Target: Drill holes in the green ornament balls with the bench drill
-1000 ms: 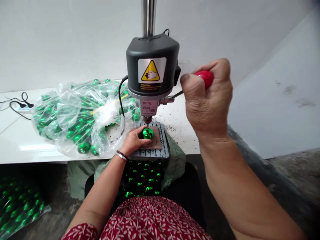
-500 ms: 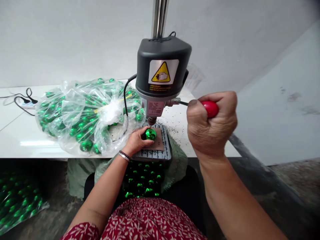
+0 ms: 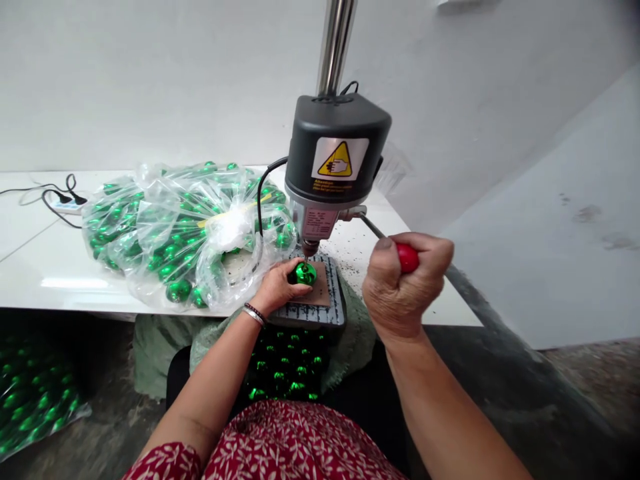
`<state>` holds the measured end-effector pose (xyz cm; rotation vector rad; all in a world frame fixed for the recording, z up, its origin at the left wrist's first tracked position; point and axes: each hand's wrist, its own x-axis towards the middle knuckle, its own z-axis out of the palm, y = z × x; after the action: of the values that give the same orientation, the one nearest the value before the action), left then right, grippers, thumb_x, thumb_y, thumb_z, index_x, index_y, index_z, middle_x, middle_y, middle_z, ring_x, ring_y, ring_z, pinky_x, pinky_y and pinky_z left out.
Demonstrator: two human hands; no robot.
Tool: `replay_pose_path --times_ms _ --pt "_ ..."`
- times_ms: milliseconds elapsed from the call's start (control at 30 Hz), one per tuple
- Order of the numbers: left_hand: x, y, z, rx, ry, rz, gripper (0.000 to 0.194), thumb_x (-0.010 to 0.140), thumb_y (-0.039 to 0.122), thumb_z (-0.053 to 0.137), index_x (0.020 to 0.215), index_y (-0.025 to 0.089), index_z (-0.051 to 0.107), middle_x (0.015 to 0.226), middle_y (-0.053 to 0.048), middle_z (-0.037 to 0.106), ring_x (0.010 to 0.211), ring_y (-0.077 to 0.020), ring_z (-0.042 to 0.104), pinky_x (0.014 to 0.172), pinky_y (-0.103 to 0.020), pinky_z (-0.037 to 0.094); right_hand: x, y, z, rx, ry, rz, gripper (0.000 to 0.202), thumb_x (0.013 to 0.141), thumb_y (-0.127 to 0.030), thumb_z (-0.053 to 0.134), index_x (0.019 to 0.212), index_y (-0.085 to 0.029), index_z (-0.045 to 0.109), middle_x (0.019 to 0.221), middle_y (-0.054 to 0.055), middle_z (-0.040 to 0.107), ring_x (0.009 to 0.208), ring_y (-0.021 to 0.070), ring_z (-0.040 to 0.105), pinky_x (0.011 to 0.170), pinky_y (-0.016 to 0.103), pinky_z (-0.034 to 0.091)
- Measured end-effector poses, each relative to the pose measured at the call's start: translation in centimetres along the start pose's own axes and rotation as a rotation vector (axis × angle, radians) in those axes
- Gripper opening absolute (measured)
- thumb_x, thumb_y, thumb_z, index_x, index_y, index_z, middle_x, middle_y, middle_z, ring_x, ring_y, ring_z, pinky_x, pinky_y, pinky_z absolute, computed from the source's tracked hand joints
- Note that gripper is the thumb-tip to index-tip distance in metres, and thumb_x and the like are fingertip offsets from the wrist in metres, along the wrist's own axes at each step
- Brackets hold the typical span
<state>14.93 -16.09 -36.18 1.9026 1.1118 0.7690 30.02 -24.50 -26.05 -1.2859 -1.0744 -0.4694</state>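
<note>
A shiny green ball (image 3: pixel 306 274) rests on a brown board (image 3: pixel 323 288) on the drill press base (image 3: pixel 339 310). My left hand (image 3: pixel 280 285) grips the ball from its left side, thumb and fingers around it. Directly above, the bit under the chuck of the dark grey drill press (image 3: pixel 340 127) meets the top of the ball; how deep it reaches I cannot tell. My right hand (image 3: pixel 405 287) is closed around the red knob (image 3: pixel 407 258) of the press lever, to the right of the machine.
A clear plastic bag of green balls (image 3: pixel 165 233) lies on the white table (image 3: pixel 50 273) left of the press. Dark shavings lie around the base. A power strip (image 3: pixel 69 208) is at far left. More green balls are below the table edge.
My right hand has pulled the red knob downward, and the lever slopes more steeply. The view has shifted slightly. My left hand still grips the ball under the bit.
</note>
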Motion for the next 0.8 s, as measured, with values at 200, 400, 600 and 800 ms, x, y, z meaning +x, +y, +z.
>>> replay_pose_path --times_ms 200,400,600,800 --pt "0.0 -0.8 0.2 -0.017 -0.003 0.063 0.054 0.066 0.031 0.08 0.119 0.023 0.069 0.098 0.001 0.074 0.094 -0.02 0.066 0.088 -0.028 0.051 -1.8 0.9 0.0 0.036 0.008 -0.045 0.011 0.084 -0.031 0.056 0.085 -0.02 0.051 0.072 -0.001 0.054 0.063 0.0078 0.05 0.059 0.024 0.042" --pt "0.0 -0.2 0.4 0.035 -0.007 0.031 0.051 0.067 0.032 0.078 0.115 0.02 0.067 0.092 0.002 0.071 0.087 -0.0182 0.064 0.083 -0.028 0.05 2.3 -0.3 0.6 0.064 -0.021 0.042 0.017 0.087 -0.035 0.053 0.084 -0.019 0.049 0.074 -0.002 0.05 0.064 0.0066 0.046 0.059 0.022 0.039" --pt "-3.5 2.3 -1.9 0.053 0.013 -0.051 0.045 0.073 0.031 0.071 0.115 0.018 0.064 0.097 -0.002 0.071 0.089 -0.0201 0.064 0.084 -0.031 0.05 7.8 -1.8 1.5 0.105 -0.227 0.248 0.018 0.086 -0.029 0.058 0.081 -0.015 0.046 0.07 -0.005 0.041 0.064 0.0034 0.035 0.063 0.02 0.036" --pt "-8.2 2.5 -5.3 0.142 -0.411 -0.088 0.07 0.065 0.038 0.08 0.131 0.021 0.062 0.12 -0.008 0.071 0.099 -0.0255 0.066 0.09 -0.036 0.051 7.4 -1.8 1.6 0.107 -0.225 0.259 0.016 0.087 -0.027 0.057 0.085 -0.016 0.045 0.077 -0.005 0.045 0.068 0.0036 0.039 0.072 0.023 0.042"
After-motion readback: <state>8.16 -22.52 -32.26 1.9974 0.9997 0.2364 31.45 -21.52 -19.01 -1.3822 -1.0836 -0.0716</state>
